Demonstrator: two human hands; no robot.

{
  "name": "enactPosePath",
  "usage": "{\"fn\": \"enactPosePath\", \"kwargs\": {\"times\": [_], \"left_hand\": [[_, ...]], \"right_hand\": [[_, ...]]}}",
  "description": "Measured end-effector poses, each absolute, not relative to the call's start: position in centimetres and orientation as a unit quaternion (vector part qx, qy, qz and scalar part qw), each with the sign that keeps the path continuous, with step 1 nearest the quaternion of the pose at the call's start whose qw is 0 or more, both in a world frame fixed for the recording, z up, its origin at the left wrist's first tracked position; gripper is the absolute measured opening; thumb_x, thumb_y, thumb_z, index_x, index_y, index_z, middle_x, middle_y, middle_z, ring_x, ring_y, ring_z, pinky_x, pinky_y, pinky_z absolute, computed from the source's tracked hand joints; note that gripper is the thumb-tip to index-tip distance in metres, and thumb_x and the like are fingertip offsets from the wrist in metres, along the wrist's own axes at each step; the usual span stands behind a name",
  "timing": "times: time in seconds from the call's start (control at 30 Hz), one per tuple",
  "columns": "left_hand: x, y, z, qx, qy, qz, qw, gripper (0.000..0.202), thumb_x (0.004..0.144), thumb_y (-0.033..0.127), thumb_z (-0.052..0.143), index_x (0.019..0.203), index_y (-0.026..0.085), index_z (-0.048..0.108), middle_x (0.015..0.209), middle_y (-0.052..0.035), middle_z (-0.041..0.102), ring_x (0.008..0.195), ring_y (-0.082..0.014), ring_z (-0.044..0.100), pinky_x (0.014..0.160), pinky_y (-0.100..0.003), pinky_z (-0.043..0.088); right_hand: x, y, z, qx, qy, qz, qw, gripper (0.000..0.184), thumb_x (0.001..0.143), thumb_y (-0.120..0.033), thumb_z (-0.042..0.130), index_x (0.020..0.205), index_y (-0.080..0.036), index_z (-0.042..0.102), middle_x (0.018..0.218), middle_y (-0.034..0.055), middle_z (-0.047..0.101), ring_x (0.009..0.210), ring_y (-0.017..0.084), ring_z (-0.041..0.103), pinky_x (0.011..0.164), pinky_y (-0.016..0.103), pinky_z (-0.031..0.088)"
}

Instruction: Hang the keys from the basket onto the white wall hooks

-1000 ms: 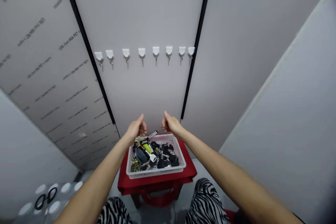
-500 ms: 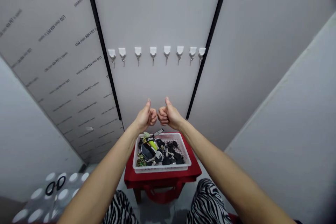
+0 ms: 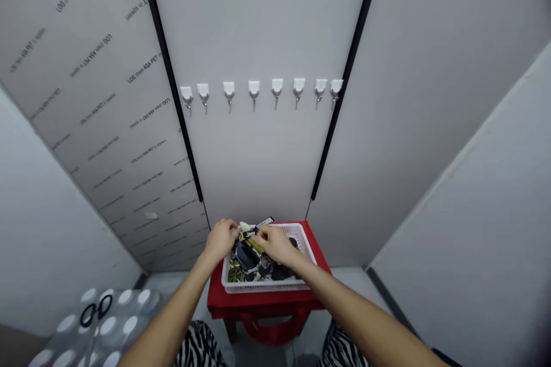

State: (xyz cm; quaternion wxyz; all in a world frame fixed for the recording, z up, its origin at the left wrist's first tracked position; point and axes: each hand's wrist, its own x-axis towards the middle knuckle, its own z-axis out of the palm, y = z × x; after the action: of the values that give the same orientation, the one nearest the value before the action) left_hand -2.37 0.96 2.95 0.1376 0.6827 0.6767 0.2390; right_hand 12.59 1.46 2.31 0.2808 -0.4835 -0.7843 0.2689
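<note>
Both hands are down at a white plastic basket (image 3: 267,287) full of keys and key fobs. My left hand (image 3: 221,239) is over its far left corner, fingers curled with the tips beside a pale green tag (image 3: 244,226) and a black-and-yellow strap with lettering (image 3: 247,235). My right hand (image 3: 275,245) reaches over the middle, thumb and fingers drawn together at the strap's right end. What either hand's fingertips hold is too small to make out. Below them lie a large black fob (image 3: 246,255) and green-gold coiled rings (image 3: 235,274).
The basket stands on a red-covered stool (image 3: 217,298) with a hanging red strap (image 3: 275,330). A row of white adhesive hooks (image 3: 253,89) runs across the wall panel. At lower left, black-handled scissors (image 3: 88,314) lie on a pack with round white tops (image 3: 109,327).
Both hands have come down from above the basket, where they were fists with thumbs up, to the keys inside it. The view has shifted slightly.
</note>
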Motion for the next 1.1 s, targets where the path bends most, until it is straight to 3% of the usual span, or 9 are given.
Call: {"fn": "enactPosePath", "kwargs": {"times": [0.1,0.2,0.43,0.53,0.73,0.83,1.0,1.1], "left_hand": [[-2.7,0.5,1.5,0.704,0.684,0.181,0.067,0.018,0.062,0.019,0.041,0.074,0.017,0.054,0.078,-0.0076,0.054,0.079,-0.0192,0.045,0.066,-0.028,0.031],[-2.4,0.4,1.0,0.700,0.683,0.194,0.074,0.021,0.062,0.015,0.038,0.076,0.018,0.053,0.074,-0.0066,0.055,0.077,-0.0188,0.046,0.065,-0.028,0.031],[-1.2,0.3,3.3,0.649,0.569,0.395,0.316,0.016,0.061,0.015,0.040,0.075,0.016,0.045,0.055,0.0040,0.044,0.051,-0.0073,0.041,0.050,-0.018,0.032],[-0.7,-0.1,5.3,0.611,0.518,0.463,0.380,0.015,0.059,0.018,0.043,0.074,0.015,0.045,0.055,0.0050,0.042,0.049,-0.0054,0.039,0.048,-0.017,0.031],[0.0,-0.5,8.1,0.533,0.469,0.525,0.469,0.023,0.056,0.022,0.048,0.077,0.015,0.043,0.051,0.0067,0.041,0.045,-0.0040,0.038,0.046,-0.017,0.031],[0.0,-0.4,8.9,0.496,0.452,0.556,0.489,0.027,0.054,0.022,0.050,0.078,0.015,0.042,0.052,0.0064,0.043,0.045,-0.0037,0.040,0.045,-0.016,0.031],[-1.1,0.3,9.1,0.466,0.455,0.602,0.461,0.026,0.053,0.021,0.050,0.077,0.015,0.042,0.051,0.0065,0.043,0.044,-0.0035,0.039,0.045,-0.016,0.031],[-1.6,0.8,8.6,0.484,0.486,0.585,0.433,0.022,0.055,0.020,0.048,0.076,0.015,0.043,0.049,0.0069,0.041,0.042,-0.0037,0.037,0.043,-0.016,0.030]], "right_hand": [[13.1,0.7,0.5,-0.494,-0.813,0.188,0.245,0.015,0.061,-0.029,0.048,0.060,-0.015,0.053,0.061,0.0010,0.051,0.058,0.010,0.044,0.052,0.020,0.028],[13.6,0.4,-0.3,-0.495,-0.822,0.177,0.217,0.014,0.061,-0.028,0.048,0.064,-0.016,0.055,0.065,0.0022,0.052,0.061,0.011,0.045,0.054,0.020,0.029],[14.0,0.6,0.0,-0.486,-0.812,0.195,0.258,0.014,0.063,-0.023,0.044,0.059,-0.015,0.054,0.060,0.0020,0.053,0.057,0.011,0.045,0.053,0.021,0.030],[13.7,0.6,0.8,-0.468,-0.794,0.251,0.296,0.017,0.066,-0.021,0.039,0.063,-0.015,0.054,0.061,0.0023,0.054,0.056,0.011,0.046,0.054,0.022,0.033],[12.4,0.7,2.1,-0.347,-0.729,0.457,0.373,0.032,0.059,-0.010,0.043,0.089,-0.017,0.048,0.084,0.0018,0.055,0.079,0.013,0.048,0.072,0.026,0.035],[12.1,0.9,2.2,-0.332,-0.693,0.508,0.389,0.028,0.057,-0.011,0.045,0.084,-0.016,0.049,0.078,0.0005,0.055,0.076,0.012,0.048,0.070,0.025,0.036],[13.4,1.5,3.2,-0.398,-0.622,0.563,0.372,0.021,0.058,-0.022,0.048,0.078,-0.015,0.049,0.052,-0.0041,0.050,0.043,0.007,0.044,0.046,0.021,0.035],[14.5,2.1,5.4,-0.407,-0.617,0.549,0.390,0.019,0.057,-0.026,0.051,0.071,-0.013,0.052,0.047,-0.0041,0.049,0.041,0.006,0.043,0.045,0.021,0.035]]}}
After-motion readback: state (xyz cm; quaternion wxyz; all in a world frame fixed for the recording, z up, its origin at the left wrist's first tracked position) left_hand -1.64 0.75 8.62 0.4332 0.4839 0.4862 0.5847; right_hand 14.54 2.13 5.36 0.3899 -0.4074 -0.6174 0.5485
